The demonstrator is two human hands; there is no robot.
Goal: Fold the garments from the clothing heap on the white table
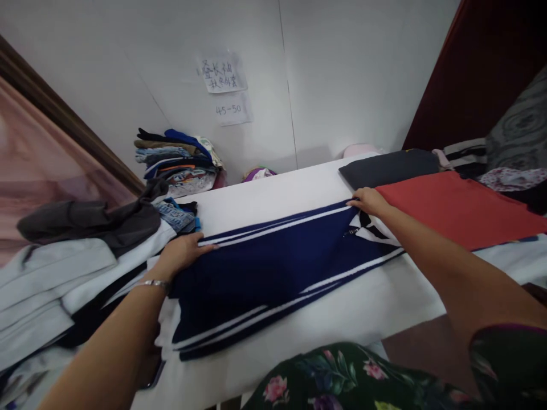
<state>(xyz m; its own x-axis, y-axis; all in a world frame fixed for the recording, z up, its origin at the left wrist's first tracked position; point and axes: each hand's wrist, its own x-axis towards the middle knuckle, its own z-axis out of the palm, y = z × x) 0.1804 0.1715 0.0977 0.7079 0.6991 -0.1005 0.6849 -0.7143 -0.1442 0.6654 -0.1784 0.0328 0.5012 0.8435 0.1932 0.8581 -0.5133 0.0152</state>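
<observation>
A navy blue jacket [273, 267] with white stripes lies folded lengthwise across the white tabletop in front of me. Its collar end, with a zipper pull and a black-and-white lining, points right. My left hand [183, 253] grips the far edge at the left end, thumb and fingers closed on the cloth. At the far right corner, near the collar, my right hand [368, 201] pinches the jacket's edge. A metal bracelet [156, 283] circles my left wrist.
Folded clothes [179, 159] stand stacked against the wall at back left. Grey and white garments [55, 279] pile up on the left. A red garment [461, 205] and a dark grey one [393, 167] lie on the right. Handwritten paper notes [224, 74] hang on the wall.
</observation>
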